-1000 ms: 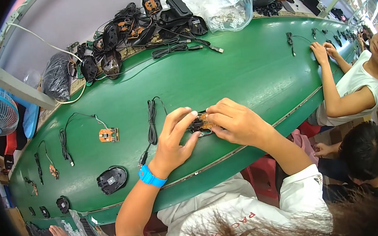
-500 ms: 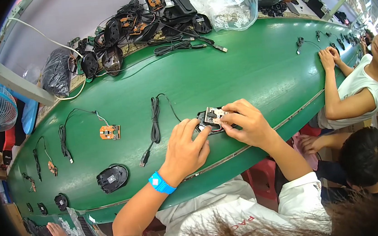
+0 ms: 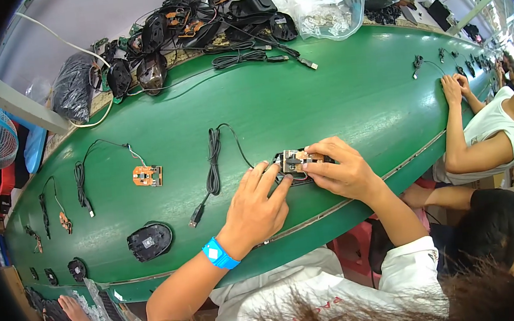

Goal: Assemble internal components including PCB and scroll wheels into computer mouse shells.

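Near the front edge of the green work surface, both hands meet over a black computer mouse base (image 3: 301, 180). My right hand (image 3: 346, 169) pinches a small circuit board (image 3: 295, 160) between thumb and fingers, over the base. My left hand (image 3: 256, 202), wearing a blue wristband, has its fingertips closed on the left end of the base, where the cable comes in. The black cable (image 3: 213, 171) lies in a tied bundle to the left, its plug nearest me. Fingers hide much of the base and part of the board.
To the left lie an orange circuit board (image 3: 147, 176) with a cable and a black mouse shell (image 3: 150, 241). A pile of mouse parts (image 3: 176, 26) and a plastic bag of small parts (image 3: 333, 17) stand at the back. A co-worker (image 3: 495, 131) sits at the right.
The circuit board has gone from tilted to flatter over the base, with my right fingers further onto it. My left hand stays at the base's left end. The view has shifted slightly.
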Available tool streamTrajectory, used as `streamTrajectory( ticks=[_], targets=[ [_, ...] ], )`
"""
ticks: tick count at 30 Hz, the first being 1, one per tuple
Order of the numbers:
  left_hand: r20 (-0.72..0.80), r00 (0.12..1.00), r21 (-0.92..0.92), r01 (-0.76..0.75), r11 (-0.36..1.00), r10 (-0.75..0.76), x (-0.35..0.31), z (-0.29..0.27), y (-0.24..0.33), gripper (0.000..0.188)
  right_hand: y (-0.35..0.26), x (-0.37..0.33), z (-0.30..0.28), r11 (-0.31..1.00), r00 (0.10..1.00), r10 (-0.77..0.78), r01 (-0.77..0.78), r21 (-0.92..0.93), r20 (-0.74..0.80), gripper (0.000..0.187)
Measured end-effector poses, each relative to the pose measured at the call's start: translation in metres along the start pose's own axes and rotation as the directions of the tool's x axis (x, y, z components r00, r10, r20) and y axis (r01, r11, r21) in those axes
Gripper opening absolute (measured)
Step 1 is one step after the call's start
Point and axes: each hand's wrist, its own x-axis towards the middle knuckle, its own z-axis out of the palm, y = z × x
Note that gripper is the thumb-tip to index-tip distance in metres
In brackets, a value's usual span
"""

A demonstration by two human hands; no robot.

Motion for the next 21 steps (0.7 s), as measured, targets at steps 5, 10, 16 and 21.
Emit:
streamTrajectory(
  ticks=[5,10,16,21],
  targets=[
    [0.008,1.0,0.007,0.02,1.0,-0.02,0.004,-0.002,0.001,0.043,0.004,0.007,-0.006,0.998,0.996,-0.052,0.053,-0.022,0.071,0.035],
    [0.06,0.998,0.051,0.015,0.999,-0.019,0.004,-0.007,0.005,0.043,0.0,0.01,-0.015,0.995,0.99,-0.081,0.087,-0.046,0.118,0.037],
    [0.069,0.997,0.07,0.019,0.997,-0.024,0.004,-0.007,0.012,0.043,0.0,0.007,-0.019,0.995,0.989,-0.084,0.089,-0.034,0.122,0.037],
    [0.083,0.997,0.085,0.004,0.996,-0.011,0.008,-0.008,0.014,0.043,-0.005,0.008,-0.024,0.994,0.985,-0.084,0.095,-0.06,0.153,0.035]
  ],
)
